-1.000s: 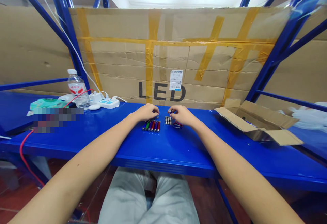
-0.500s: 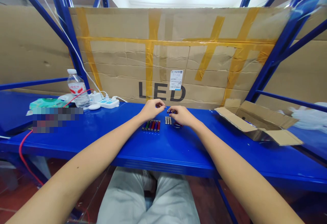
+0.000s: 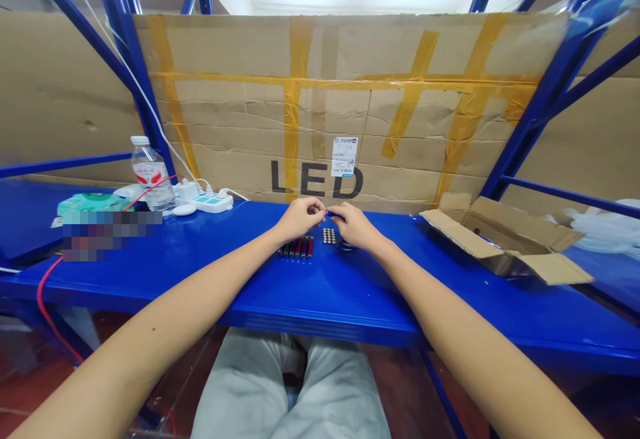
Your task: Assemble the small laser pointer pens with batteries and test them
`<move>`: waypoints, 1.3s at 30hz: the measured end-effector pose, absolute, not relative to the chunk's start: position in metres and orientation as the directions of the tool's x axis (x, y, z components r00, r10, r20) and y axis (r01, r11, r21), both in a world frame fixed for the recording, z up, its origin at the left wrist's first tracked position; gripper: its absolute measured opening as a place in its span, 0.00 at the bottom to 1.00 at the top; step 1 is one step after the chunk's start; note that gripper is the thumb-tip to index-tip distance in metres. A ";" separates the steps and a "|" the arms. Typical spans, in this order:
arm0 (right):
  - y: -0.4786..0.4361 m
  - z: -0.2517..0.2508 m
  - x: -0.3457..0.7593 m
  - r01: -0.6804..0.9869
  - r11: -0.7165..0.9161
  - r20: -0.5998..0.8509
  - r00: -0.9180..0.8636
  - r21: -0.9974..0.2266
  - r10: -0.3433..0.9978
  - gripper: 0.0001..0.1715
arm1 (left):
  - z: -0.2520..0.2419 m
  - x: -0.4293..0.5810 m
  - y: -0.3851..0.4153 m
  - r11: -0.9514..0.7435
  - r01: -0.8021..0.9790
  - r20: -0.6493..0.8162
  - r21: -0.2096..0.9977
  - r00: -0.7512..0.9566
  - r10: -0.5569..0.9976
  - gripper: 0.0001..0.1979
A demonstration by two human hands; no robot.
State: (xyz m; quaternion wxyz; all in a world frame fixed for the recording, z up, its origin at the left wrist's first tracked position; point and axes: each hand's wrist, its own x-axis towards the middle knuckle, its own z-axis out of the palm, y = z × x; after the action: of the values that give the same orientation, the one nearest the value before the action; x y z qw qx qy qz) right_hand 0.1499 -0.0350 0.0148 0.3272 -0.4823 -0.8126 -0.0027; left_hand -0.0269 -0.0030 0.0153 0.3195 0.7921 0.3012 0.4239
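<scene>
My left hand (image 3: 299, 217) and my right hand (image 3: 349, 224) are raised a little above the blue table (image 3: 320, 285) and meet fingertip to fingertip. Both are pinched on a small blue pen-like tube (image 3: 332, 213) held between them. Just below the left hand lies a row of several coloured tubes (image 3: 297, 247), green, red and blue. A block of small silver button cells (image 3: 329, 235) sits beside them, under the hands. A few more red and blue pieces (image 3: 346, 247) lie under my right wrist, partly hidden.
An open cardboard box (image 3: 505, 239) lies at the right. At the left stand a water bottle (image 3: 150, 175), a white power strip (image 3: 210, 200) with cables and a green packet (image 3: 87, 202). A taped cardboard wall marked LED (image 3: 350, 112) backs the table. White-gloved hands (image 3: 607, 229) of another person show at far right.
Both hands lifted off the table and came together. The left left the row of tubes; the right brought a small blue tube up, and the fingers now meet on it.
</scene>
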 end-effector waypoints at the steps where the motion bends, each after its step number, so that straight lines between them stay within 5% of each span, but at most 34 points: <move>1: -0.035 0.014 0.150 0.777 0.539 0.544 -0.313 -0.324 0.778 0.15 | 0.015 -0.027 -0.003 -0.603 0.196 0.473 0.773 0.455 0.754 0.05; 7: -0.037 0.012 0.149 0.693 0.612 0.653 -0.266 -0.382 0.709 0.19 | 0.020 -0.028 -0.002 -0.532 0.114 0.428 0.839 0.465 0.775 0.05; 20: -0.046 0.017 0.147 0.712 0.679 0.718 -0.377 -0.179 0.585 0.05 | 0.025 -0.025 -0.007 -0.302 0.047 0.243 0.952 0.480 0.843 0.08; 26: -0.045 0.015 0.146 0.752 0.641 0.678 -0.392 -0.154 0.622 0.13 | 0.025 -0.024 -0.009 -0.339 0.016 0.291 0.941 0.477 0.830 0.06; 39: -0.044 0.018 0.153 0.622 0.755 0.749 -0.395 -0.208 0.532 0.07 | 0.029 -0.028 -0.010 -0.442 0.073 0.349 0.894 0.505 0.789 0.06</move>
State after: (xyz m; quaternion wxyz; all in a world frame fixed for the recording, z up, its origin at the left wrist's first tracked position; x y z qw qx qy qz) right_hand 0.1530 -0.0436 0.0177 0.4274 -0.3463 -0.8334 -0.0529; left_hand -0.0281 -0.0095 0.0290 0.4420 0.7464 0.2890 0.4050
